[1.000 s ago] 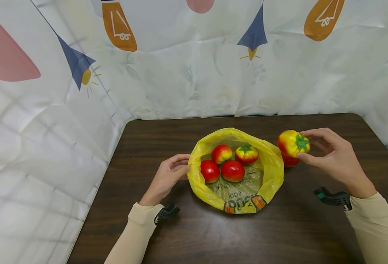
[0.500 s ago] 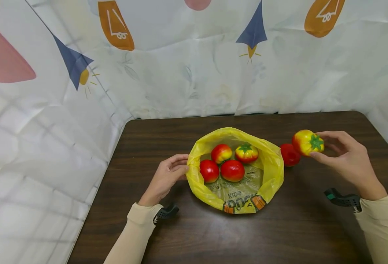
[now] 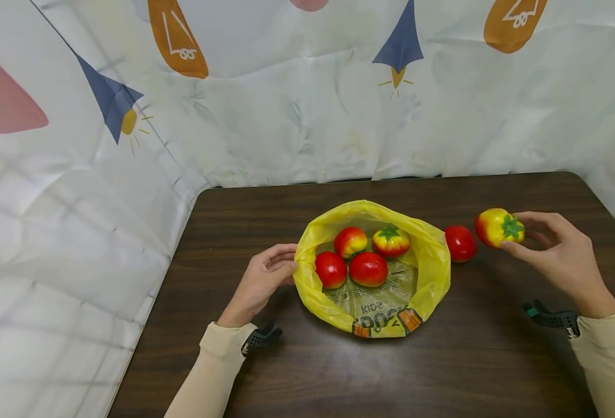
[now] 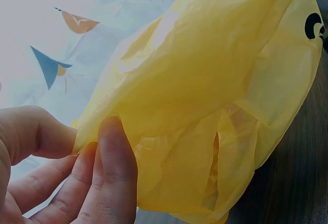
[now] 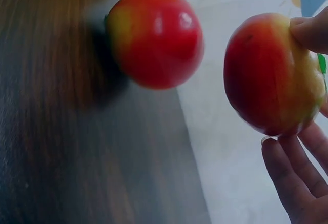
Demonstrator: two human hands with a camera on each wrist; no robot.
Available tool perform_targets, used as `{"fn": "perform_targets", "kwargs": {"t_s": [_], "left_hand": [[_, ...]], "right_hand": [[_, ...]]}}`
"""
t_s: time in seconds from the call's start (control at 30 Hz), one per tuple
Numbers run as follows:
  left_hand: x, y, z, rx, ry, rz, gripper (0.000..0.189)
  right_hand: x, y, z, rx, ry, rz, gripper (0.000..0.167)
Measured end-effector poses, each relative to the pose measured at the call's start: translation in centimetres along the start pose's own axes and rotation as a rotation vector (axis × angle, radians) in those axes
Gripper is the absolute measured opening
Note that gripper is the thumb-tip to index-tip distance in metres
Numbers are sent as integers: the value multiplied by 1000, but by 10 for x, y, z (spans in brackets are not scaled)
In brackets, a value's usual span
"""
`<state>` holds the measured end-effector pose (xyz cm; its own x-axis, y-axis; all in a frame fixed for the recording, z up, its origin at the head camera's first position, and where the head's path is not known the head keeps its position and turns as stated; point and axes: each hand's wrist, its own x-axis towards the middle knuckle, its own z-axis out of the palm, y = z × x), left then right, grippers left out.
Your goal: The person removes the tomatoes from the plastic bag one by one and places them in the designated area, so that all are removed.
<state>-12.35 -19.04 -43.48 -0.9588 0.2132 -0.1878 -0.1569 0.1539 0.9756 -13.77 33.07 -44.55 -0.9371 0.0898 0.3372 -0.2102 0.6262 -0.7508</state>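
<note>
Between yellow bag (image 3: 435,264) and right hand (image 3: 565,249) pinching green-topped fruit (image 3: 498,228): red fruit (image 3: 461,244) on table (image 3: 417,377) (left hand (image 3: 257,284) pinching bag).

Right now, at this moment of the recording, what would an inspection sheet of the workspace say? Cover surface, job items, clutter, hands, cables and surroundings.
Surface: dark wood-grain table.
Job's things: open yellow bag with four red-and-yellow fruits inside; a mostly red fruit on the table beside the bag's right side; a green-topped fruit in hand.
Clutter: nothing seen.
Grippers: bare hands; left hand pinches the bag's left rim, right hand holds the green-topped fruit.
Cables: nothing seen.
Surroundings: white printed sheeting behind the table and to its left; black wrist devices on both wrists.
</note>
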Motion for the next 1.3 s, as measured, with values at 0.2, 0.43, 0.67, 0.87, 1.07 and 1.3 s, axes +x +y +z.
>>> {"fn": "perform_targets", "kwargs": {"t_s": [0.2, 0.43, 0.67, 0.87, 1.07, 1.3], "left_hand": [[-1, 1, -1, 5, 7, -11, 42], [-2, 1, -1, -5, 7, -5, 42], [-2, 1, 0, -8, 0, 0, 42], [-1, 2, 0, -7, 0, -2, 41], [0, 1, 1, 10, -4, -16, 42], [-1, 2, 1, 1, 3, -21, 42]], "right_hand": [[-1, 10, -1, -52, -12, 54, 56], [-1, 22, 0, -77, -23, 85, 57], [-3, 31, 0, -60, -37, 77, 55], [-3, 38, 0, -52, -47, 82, 55], [-4, 41, 1, -90, -67, 111, 57], [-3, 42, 3, -110, -72, 101, 56]]}}
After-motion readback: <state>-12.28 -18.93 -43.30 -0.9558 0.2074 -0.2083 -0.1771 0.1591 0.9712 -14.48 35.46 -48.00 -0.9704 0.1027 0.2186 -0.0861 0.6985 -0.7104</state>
